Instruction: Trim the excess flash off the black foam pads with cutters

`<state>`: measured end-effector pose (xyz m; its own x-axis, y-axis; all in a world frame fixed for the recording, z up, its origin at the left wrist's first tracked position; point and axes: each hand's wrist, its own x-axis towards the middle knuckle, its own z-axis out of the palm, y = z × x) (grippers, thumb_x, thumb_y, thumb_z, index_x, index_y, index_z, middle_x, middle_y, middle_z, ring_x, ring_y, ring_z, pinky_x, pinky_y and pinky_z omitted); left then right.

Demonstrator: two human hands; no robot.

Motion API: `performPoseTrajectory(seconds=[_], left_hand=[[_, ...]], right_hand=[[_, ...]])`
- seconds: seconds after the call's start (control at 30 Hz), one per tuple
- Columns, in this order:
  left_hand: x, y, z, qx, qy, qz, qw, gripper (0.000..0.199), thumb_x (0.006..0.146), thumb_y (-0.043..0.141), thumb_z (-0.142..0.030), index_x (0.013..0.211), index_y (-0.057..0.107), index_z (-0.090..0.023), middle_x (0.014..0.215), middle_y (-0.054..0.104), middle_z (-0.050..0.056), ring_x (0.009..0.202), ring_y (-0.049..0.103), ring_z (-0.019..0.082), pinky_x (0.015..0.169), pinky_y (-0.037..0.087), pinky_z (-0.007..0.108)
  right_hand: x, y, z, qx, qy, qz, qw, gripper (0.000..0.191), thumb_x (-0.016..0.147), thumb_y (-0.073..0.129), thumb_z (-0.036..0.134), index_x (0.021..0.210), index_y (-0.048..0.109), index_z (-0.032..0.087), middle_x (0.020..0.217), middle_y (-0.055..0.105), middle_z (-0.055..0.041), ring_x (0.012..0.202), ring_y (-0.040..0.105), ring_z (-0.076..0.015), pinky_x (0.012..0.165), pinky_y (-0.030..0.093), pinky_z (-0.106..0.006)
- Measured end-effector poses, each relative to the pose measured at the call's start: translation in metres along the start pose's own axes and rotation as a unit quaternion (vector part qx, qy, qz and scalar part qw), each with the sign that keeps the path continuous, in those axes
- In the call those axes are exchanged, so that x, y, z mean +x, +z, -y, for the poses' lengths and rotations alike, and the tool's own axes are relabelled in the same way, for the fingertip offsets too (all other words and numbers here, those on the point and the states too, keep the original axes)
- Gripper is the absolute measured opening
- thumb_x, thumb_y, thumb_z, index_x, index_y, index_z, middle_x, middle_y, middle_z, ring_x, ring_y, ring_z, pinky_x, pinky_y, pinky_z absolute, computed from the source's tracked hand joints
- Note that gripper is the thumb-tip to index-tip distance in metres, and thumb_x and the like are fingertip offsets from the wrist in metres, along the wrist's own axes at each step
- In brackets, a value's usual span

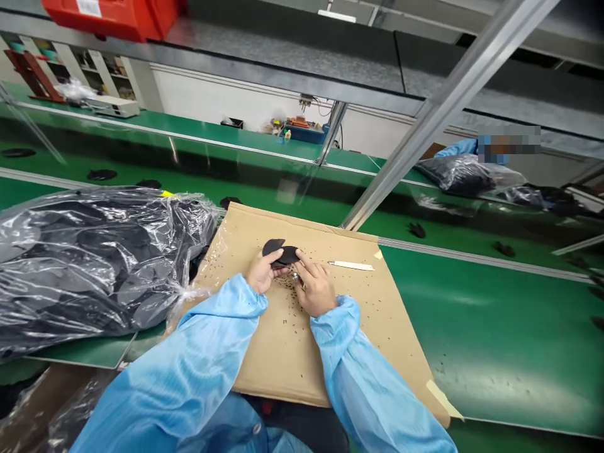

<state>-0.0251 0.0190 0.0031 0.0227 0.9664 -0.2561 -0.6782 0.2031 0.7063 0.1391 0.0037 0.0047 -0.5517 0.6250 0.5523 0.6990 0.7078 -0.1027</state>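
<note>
**Left hand and right hand meet at a black piece**

Head view: the black piece is up between the hands, above the brown sheet, its two rounded lobes spread apart; the left hand has it pinched, thumb on top and fingers beneath, probably to keep it steady and its edge exposed; the right hand, fingers bent, has its fingertips at the near lobe's right edge and seems closed on a small metal item, too small to identify.

Dark bits lie thickest under and just below the hands; the sheet, spread over the green surface with tape at its near right corner, likely catches them and is taped against sliding. A slim white tool lies to the right of the hands, seemingly put down within reach; a clear bag full of dark pieces sits against the sheet's left side, perhaps to keep the stock close.

Beyond, more dark pieces lie spaced out on green; a red bin stands on the upper shelf; at far right, a co-worker's blue sleeve shows behind another bag.
</note>
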Motion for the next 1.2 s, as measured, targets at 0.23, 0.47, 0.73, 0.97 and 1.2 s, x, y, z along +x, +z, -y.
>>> performPoseTrajectory(seconds=[0.23, 0.47, 0.73, 0.97, 1.2], left_hand=[[-0.009, 0.011, 0.008, 0.004, 0.078, -0.003, 0.997, 0.048, 0.063, 0.081, -0.022, 0.105, 0.059, -0.017, 0.099, 0.069, 0.006, 0.077, 0.067, 0.015, 0.065, 0.056, 0.025], [-0.022, 0.019, 0.025, 0.132, 0.079, 0.070, 0.986, 0.061, 0.059, 0.082, -0.023, 0.116, 0.059, -0.019, 0.107, 0.067, 0.007, 0.081, 0.066, 0.017, 0.065, 0.055, 0.026], [-0.016, 0.008, 0.020, 0.215, 0.120, 0.055, 0.968, 0.050, 0.067, 0.077, -0.035, 0.112, 0.064, -0.016, 0.112, 0.068, 0.010, 0.096, 0.065, 0.023, 0.076, 0.056, 0.033], [-0.017, 0.008, 0.020, 0.261, 0.144, 0.080, 0.951, 0.041, 0.069, 0.076, -0.034, 0.104, 0.068, -0.013, 0.105, 0.070, 0.010, 0.099, 0.064, 0.023, 0.092, 0.050, 0.037], [-0.014, 0.005, 0.020, 0.200, 0.122, 0.077, 0.969, 0.040, 0.068, 0.077, -0.032, 0.103, 0.068, -0.014, 0.104, 0.070, 0.009, 0.099, 0.064, 0.022, 0.095, 0.047, 0.038]], right_hand=[[-0.001, 0.000, -0.003, 0.223, 0.211, -0.171, 0.936, 0.030, 0.087, 0.052, 0.026, 0.115, 0.059, 0.017, 0.107, 0.064, -0.0110, 0.092, 0.060, -0.0209, 0.086, 0.049, -0.038], [0.001, -0.005, -0.007, 0.291, 0.266, -0.124, 0.910, 0.025, 0.086, 0.055, 0.037, 0.099, 0.063, 0.017, 0.090, 0.067, -0.0070, 0.082, 0.061, -0.0203, 0.080, 0.050, -0.035], [-0.003, -0.003, -0.015, 0.305, 0.224, -0.116, 0.918, 0.026, 0.086, 0.054, 0.032, 0.105, 0.063, 0.017, 0.100, 0.066, -0.0090, 0.093, 0.061, -0.0222, 0.086, 0.049, -0.037], [-0.002, -0.004, -0.014, 0.292, 0.198, -0.083, 0.932, 0.028, 0.086, 0.054, 0.030, 0.110, 0.063, 0.017, 0.104, 0.065, -0.0095, 0.098, 0.059, -0.0221, 0.092, 0.047, -0.038], [0.000, -0.006, -0.016, 0.291, 0.223, -0.081, 0.927, 0.028, 0.087, 0.057, 0.039, 0.104, 0.066, 0.018, 0.098, 0.066, -0.0080, 0.092, 0.060, -0.0211, 0.086, 0.048, -0.036]])
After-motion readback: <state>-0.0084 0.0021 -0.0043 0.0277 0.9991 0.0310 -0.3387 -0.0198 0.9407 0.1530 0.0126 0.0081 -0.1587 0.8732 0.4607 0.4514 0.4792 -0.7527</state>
